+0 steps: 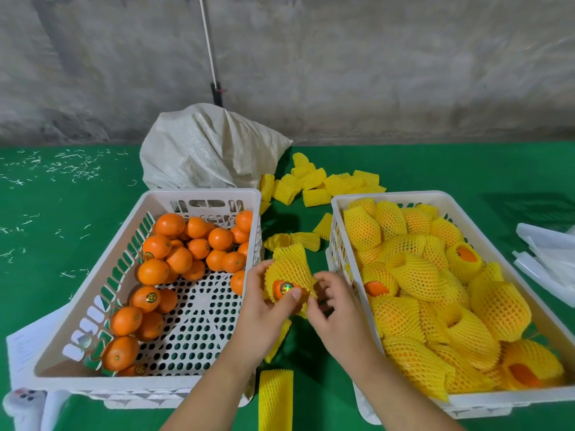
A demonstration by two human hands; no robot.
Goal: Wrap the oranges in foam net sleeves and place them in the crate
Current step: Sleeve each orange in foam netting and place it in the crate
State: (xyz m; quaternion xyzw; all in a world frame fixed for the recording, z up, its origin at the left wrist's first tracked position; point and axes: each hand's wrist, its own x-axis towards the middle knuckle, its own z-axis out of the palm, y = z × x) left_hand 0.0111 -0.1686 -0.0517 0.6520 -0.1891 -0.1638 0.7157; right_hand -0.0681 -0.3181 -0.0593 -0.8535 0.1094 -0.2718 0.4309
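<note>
Between the two crates, my left hand [264,301] grips an orange [283,289] that sits partly inside a yellow foam net sleeve [287,265]; its stickered end shows. My right hand [329,301] pinches the sleeve's right edge. The left white crate [93,293] holds several bare oranges [174,244]. The right white crate [339,231] is filled with several wrapped oranges [420,275].
Loose yellow sleeves [317,181] lie on the green table behind the crates, and one sleeve [275,399] lies at the near edge. A white woven sack [208,147] stands behind the left crate. Clear plastic bags [547,253] lie at the right.
</note>
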